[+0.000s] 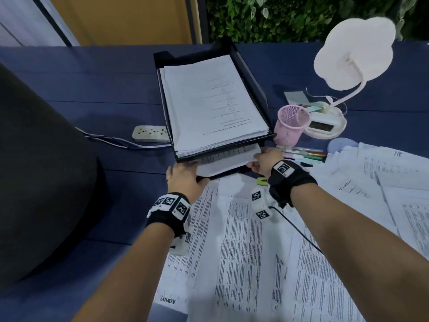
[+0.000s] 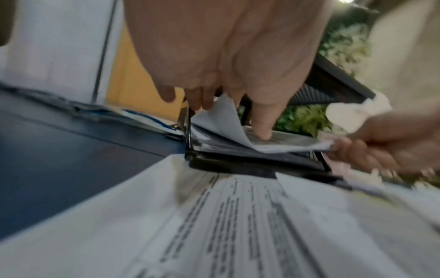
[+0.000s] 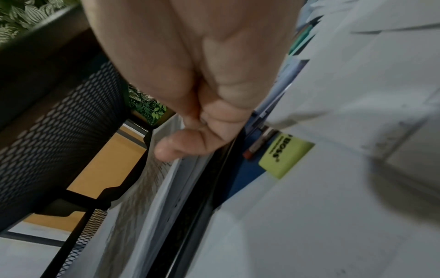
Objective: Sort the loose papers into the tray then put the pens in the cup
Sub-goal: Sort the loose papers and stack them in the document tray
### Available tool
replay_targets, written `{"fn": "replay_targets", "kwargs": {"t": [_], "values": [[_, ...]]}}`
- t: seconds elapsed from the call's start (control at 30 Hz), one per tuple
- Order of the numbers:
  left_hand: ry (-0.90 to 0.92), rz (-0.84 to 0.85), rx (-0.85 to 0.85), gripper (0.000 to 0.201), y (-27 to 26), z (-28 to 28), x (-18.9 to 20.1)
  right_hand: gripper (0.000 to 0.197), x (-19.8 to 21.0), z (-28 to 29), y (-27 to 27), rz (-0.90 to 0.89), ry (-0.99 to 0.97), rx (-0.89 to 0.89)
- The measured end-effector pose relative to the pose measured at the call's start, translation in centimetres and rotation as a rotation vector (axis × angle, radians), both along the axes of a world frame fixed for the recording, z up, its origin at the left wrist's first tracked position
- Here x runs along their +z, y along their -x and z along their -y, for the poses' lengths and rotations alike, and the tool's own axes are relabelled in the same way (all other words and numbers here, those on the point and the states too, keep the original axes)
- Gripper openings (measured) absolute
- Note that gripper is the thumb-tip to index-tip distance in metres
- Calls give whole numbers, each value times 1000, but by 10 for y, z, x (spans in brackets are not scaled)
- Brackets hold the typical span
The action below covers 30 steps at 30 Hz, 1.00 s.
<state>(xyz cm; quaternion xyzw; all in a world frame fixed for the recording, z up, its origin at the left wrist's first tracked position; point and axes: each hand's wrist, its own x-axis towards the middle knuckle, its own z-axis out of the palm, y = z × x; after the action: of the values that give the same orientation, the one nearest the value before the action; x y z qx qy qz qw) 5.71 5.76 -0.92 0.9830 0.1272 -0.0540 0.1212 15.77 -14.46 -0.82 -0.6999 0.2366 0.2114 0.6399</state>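
Note:
A black two-tier mesh tray (image 1: 255,73) stands at the desk's middle, with a thick paper stack (image 1: 209,101) on its upper tier. A printed sheaf (image 1: 228,159) lies partway inside the lower tier. My left hand (image 1: 183,176) grips its left front corner, where the sheet curls up between thumb and fingers (image 2: 233,120). My right hand (image 1: 264,159) pinches its right edge (image 3: 190,135), close to the tray's front lip. Loose papers (image 1: 255,252) cover the near desk. Several pens (image 1: 304,154) lie beside an empty pink mesh cup (image 1: 291,129).
A white lamp (image 1: 348,54) with a clock in its base stands behind the cup. A power strip (image 1: 151,133) lies left of the tray. A large dark rounded object (image 1: 41,170) fills the left side. A green highlighter (image 1: 262,181) lies under my right wrist.

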Motion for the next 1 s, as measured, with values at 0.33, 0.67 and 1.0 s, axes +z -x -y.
{"fn": "replay_targets", "kwargs": {"t": [0.33,0.67,1.0], "values": [[-291,-287,-222,73,7,3,-17,21,-7,-10,-5,70,44,25],[124,-133,-144,48,23,20,3,34,-3,34,48,192,431,210],[369,-260,-264,41,82,98,-2,30,-5,128,130,91,715,180]]}}
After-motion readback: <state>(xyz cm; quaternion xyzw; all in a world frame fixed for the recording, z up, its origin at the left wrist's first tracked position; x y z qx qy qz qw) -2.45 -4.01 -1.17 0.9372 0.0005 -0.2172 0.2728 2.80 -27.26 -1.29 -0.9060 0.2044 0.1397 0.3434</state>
